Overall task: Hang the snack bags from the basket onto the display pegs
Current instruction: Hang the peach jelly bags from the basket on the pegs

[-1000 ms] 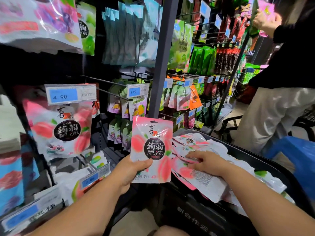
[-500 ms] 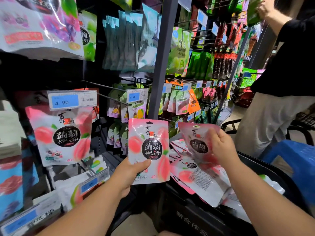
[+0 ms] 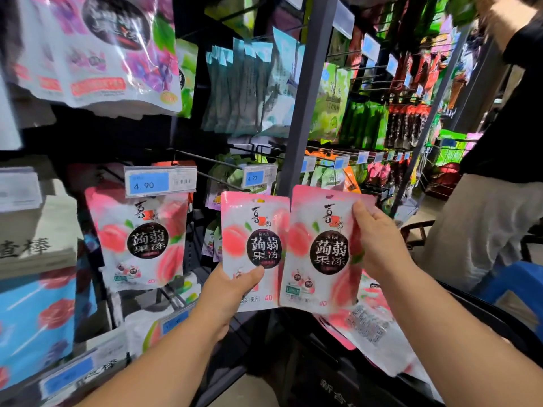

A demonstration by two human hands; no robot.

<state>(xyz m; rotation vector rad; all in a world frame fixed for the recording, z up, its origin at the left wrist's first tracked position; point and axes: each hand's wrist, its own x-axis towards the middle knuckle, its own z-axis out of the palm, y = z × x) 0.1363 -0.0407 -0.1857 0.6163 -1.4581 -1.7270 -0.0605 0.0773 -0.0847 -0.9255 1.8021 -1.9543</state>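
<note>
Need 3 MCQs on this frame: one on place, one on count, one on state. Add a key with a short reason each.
1. Where is the left-hand bag relative to the right-hand bag?
A. to its left, side by side
B. directly above it
C. hidden behind it

2. How many peach bags are held in hands?
A. one
B. two
C. four

3. The right hand:
A. is flat and empty
B. grips its bag's right edge
C. hangs loose at the side

Key:
1 A, the two bags' edges adjoin mid-frame.
2 B, the left hand holds one and the right hand holds one.
3 B, its thumb lies over the bag's front.
</note>
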